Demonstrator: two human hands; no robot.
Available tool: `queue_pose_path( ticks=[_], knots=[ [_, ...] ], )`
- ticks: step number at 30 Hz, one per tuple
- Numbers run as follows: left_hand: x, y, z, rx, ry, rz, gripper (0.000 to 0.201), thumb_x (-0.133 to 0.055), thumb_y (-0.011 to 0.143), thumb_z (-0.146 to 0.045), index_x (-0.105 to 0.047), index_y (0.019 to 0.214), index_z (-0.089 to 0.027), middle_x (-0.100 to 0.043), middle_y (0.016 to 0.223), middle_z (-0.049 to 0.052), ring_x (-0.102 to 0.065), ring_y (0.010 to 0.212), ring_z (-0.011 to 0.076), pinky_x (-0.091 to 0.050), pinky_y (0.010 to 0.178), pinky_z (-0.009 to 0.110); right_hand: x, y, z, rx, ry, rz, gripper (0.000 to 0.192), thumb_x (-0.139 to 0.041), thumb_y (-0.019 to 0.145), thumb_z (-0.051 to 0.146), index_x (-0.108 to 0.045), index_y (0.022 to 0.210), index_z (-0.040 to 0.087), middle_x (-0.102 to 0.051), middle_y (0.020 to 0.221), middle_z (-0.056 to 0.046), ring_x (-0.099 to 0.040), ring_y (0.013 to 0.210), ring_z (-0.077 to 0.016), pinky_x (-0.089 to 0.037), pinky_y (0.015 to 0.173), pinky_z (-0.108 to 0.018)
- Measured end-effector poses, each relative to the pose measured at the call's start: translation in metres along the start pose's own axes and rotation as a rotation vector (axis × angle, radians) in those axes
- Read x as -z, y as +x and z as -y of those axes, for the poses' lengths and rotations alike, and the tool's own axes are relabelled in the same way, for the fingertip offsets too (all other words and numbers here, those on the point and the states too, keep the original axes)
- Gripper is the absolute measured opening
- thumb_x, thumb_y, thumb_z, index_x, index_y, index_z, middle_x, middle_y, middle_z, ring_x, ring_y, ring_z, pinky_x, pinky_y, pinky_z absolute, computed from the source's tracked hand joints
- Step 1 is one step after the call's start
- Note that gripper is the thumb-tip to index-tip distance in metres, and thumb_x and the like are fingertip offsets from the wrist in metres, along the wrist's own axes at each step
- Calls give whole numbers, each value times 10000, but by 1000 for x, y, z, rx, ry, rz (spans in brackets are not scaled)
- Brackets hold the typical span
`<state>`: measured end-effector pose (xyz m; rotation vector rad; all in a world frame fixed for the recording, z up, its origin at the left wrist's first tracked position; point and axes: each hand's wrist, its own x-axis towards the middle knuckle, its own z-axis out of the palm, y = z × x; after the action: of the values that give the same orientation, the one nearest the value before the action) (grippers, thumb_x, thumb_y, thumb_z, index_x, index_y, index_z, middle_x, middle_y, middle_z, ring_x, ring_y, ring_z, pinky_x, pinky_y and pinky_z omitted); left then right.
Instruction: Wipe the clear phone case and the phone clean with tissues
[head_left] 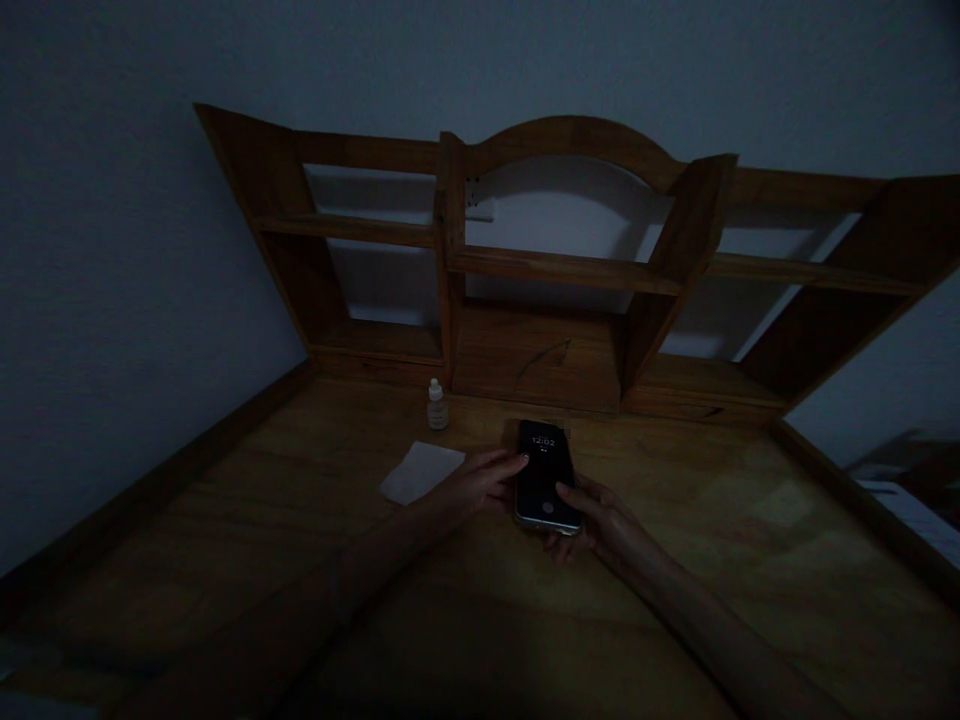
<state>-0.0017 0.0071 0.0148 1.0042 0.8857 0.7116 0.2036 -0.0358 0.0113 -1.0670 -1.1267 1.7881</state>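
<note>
A smartphone (541,485) with a dark screen showing 12:02 is held just above the wooden desk, its face turned up. My left hand (484,477) grips its left edge, the thumb lying over the screen's side. On the opposite edge my right hand (596,512) is closed round the phone, thumb on the glass and some fingers beneath it. To the left of the phone a white cloth or paper sheet (421,472) lies flat, partly behind my left forearm. A small clear bottle with a white cap (437,408) stands upright behind that sheet.
The wooden desk (262,500) has a raised edge on the left and right. Along its back stands a wooden shelf unit (562,268) against the wall, with a power socket (478,200) seen through it. Papers (911,510) lie beyond the right edge. The room is dim.
</note>
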Motion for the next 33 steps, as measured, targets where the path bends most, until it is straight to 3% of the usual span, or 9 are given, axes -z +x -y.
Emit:
queue_pose_path(
  ticks=[3, 6, 21, 27, 33],
  knots=[
    [-4, -7, -5, 51, -23, 124, 614, -768, 754, -428, -555, 1269, -171, -708, 1090, 134, -713, 869, 244, -551, 754, 368, 5, 3, -2, 28, 24, -9, 463, -663, 847, 518, -630, 1037, 98, -740, 690, -129, -675, 486, -186, -529, 441, -247],
    [-6, -12, -8, 69, -47, 181, 739, -835, 682, -254, -507, 1340, -179, -717, 1068, 124, -723, 889, 249, -549, 855, 402, 9, 6, -5, 66, 20, 0, 453, -647, 863, 512, -646, 1037, 94, -743, 719, -135, -680, 510, -193, -535, 441, -257],
    [-5, -8, 0, 56, -123, 114, 791, -859, 594, -92, -530, 1309, -166, -708, 996, 111, -725, 852, 261, -578, 826, 435, 7, 6, -6, 99, -3, 20, 505, -633, 889, 460, -524, 1221, 96, -743, 703, -123, -682, 488, -197, -542, 426, -257],
    [-9, -9, 0, 40, -134, 59, 923, -862, 574, -67, -424, 1380, -165, -707, 981, 122, -723, 861, 281, -583, 804, 457, 10, 10, -11, 134, 7, 27, 686, -695, 839, 437, -383, 1354, 108, -743, 682, -105, -692, 489, -235, -564, 418, -303],
    [-7, -3, 8, 8, -140, 112, 942, -882, 568, -114, -386, 1364, -204, -715, 981, 113, -730, 835, 292, -591, 764, 456, 10, 6, -7, 133, -11, 46, 813, -718, 812, 408, -279, 1423, 100, -731, 635, -81, -651, 401, -217, -539, 355, -277]
  ],
)
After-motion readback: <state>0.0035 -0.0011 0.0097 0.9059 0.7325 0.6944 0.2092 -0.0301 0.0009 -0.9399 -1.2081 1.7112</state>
